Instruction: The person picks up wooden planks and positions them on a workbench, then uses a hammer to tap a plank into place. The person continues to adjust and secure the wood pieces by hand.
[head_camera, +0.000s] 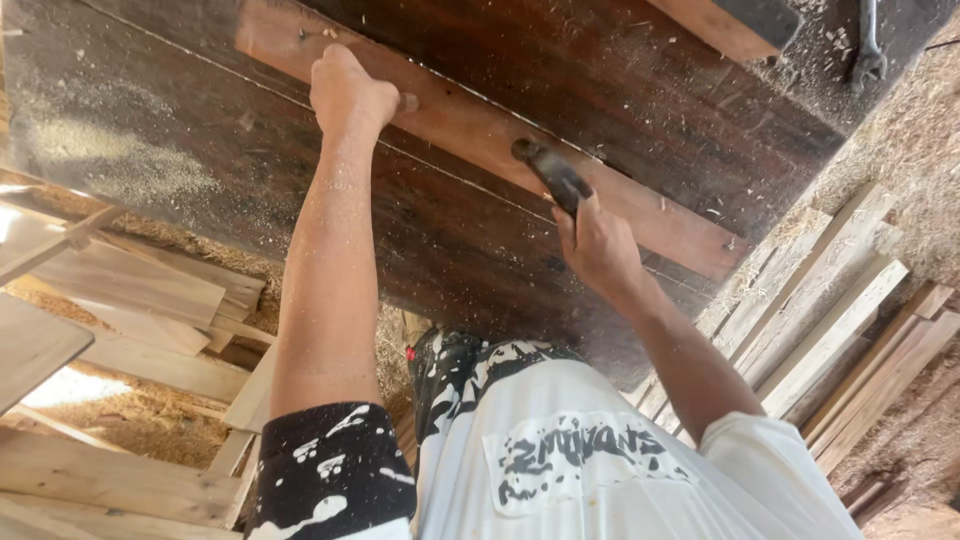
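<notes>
Left hand (345, 95) fist clamped on small peg, pressing reddish plank (480, 130) flat on dark workbench (200, 150). Right hand (597, 245) fingers wrapped round hammer (553, 175) handle, head touching plank mid-length. Sawdust everywhere lol.

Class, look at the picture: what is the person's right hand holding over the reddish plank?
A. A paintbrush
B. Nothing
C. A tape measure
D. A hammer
D: the right hand grips the handle of a hammer, whose dark head meets the plank, while the left hand steadies that plank.
</notes>
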